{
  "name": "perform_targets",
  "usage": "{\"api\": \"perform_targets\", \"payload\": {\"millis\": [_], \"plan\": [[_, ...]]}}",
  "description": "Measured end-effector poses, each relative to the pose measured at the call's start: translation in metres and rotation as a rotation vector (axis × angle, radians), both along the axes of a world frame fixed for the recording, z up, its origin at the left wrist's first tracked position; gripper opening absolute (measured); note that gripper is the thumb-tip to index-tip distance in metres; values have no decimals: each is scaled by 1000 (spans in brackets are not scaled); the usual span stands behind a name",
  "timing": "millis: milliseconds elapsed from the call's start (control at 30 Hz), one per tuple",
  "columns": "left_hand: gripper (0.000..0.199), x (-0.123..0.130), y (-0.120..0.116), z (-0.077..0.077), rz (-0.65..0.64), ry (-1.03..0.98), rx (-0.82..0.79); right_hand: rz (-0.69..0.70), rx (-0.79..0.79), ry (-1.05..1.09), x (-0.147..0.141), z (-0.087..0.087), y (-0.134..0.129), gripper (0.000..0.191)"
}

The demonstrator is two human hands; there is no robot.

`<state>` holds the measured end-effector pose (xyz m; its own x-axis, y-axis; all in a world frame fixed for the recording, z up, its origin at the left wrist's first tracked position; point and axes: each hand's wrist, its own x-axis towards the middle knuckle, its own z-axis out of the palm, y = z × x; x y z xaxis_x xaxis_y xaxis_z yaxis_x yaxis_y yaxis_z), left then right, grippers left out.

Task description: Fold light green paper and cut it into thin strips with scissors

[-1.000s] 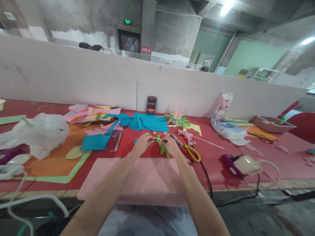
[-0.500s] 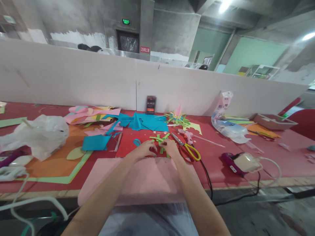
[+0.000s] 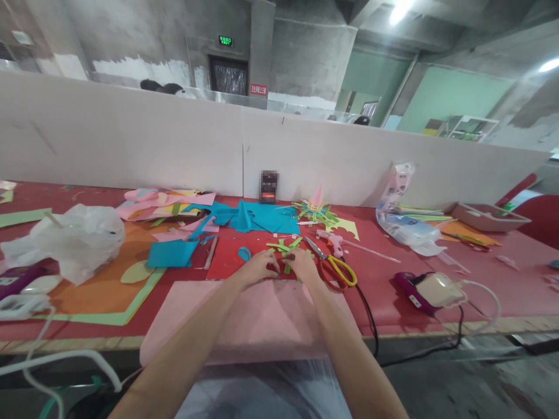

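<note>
Close together over a red sheet point(image 3: 225, 256), my two hands work beside a heap of light green paper strips point(image 3: 286, 245). The fingers of my left hand point(image 3: 261, 266) are curled in a pinch, and what they hold is too small to make out. Bent over the near side of the strips, my right hand point(image 3: 302, 265) pinches with its fingertips; whether a strip is between them is hidden. A curled blue paper strip point(image 3: 244, 254) lies left of my left hand. Scissors point(image 3: 343, 271) with yellow and red handles rest right of my right hand.
A pink glue gun point(image 3: 335, 244) lies behind the scissors. Blue paper point(image 3: 275, 218) and a spiky green-and-pink paper piece point(image 3: 318, 210) stand farther back. A plastic bag point(image 3: 89, 238) is at left, a purple power block point(image 3: 410, 290) with cables at right. A white partition point(image 3: 183, 145) borders the table.
The fingers of my left hand have drawn in closer, nearer to my right hand. My right hand stays by the green strips. The view has shifted very slightly.
</note>
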<state>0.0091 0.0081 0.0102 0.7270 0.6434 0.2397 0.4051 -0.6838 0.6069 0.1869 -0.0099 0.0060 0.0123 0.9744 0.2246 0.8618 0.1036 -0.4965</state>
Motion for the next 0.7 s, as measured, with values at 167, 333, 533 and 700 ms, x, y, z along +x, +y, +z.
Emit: {"api": "perform_targets", "payload": {"millis": [167,333,533,700], "plan": [[6,1,1,-4,-18,-36,-8,20,56,-2,-2,-3,1,7],[9,2,12,-11,141,-209,-28,23,114,26,-4,-4,8,8],[14,2,21,-12,371,-323,0,45,115,-4,-7,-7,12,13],[18,0,18,-8,396,-336,-22,36,90,-15,-8,-5,12,16]]}}
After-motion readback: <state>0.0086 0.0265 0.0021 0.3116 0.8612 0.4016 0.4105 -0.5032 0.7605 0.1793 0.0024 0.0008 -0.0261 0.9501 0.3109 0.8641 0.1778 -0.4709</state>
